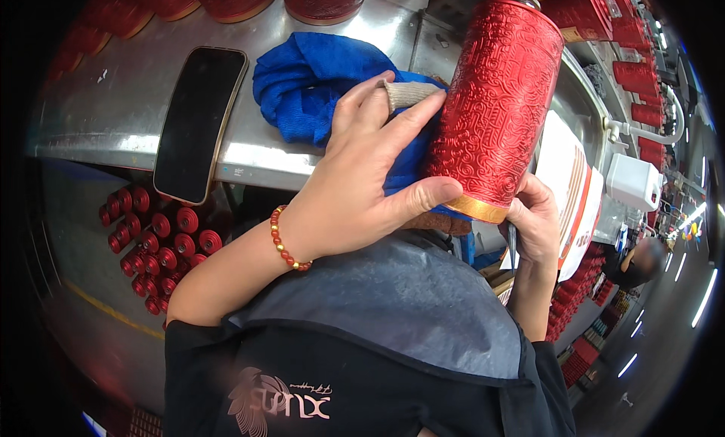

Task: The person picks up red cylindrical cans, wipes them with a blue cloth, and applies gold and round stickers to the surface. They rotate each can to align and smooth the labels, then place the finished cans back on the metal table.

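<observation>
A red embossed cylindrical canister (495, 105) with a gold band at its lower end leans tilted in front of me. My right hand (535, 220) is closed at that lower end, its thumb by the gold band. A thin, dark, pointed tool (512, 246) sticks out below the right fingers; its grip is hidden. My left hand (374, 154) is open, fingers spread over a bunched blue cloth (302, 78). Its index fingertip and thumb reach the canister's left side. One left finger wears a beige knitted finger sleeve (411, 95). A beaded bracelet (277, 237) circles the left wrist.
A black-screened phone (200, 124) lies at the edge of the metal bench (260, 159). Red canisters (325, 3) line the back. Several red cylinders (162, 244) stand below on the left. To the right are a white jug (634, 182), printed cardboard (578, 188) and a distant person (638, 262).
</observation>
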Demonstrator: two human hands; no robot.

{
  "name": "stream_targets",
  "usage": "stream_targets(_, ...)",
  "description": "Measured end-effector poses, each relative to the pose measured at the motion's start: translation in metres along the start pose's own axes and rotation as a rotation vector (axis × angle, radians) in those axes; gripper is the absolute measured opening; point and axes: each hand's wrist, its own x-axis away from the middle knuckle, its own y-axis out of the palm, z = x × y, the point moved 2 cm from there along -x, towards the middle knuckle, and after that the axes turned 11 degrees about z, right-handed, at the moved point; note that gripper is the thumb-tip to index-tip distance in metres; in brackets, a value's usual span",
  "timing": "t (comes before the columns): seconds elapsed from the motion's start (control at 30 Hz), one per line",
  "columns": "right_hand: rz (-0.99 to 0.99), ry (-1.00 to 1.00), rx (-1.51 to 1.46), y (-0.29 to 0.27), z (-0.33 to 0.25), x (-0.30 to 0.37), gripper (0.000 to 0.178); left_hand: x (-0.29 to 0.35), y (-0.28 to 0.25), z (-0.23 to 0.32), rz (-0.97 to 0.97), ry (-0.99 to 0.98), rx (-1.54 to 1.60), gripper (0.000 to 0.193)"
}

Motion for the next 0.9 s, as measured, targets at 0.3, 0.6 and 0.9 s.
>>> stream_targets(0.3,-0.001,0.025,-0.018,-0.004,0.005,-0.001,0.023,-0.001,-0.003,0.005,0.055,0.035,0.021,0.079)
stream_targets(0.6,-0.001,-0.011,-0.027,-0.005,0.010,-0.003,0.023,-0.001,-0.030,0.009,0.120,0.128,0.003,0.024)
stream_targets(0.9,-0.022,0.002,-0.007,-0.006,0.004,-0.002,0.023,0.006,-0.019,0.027,0.069,-0.137,0.178,0.026)
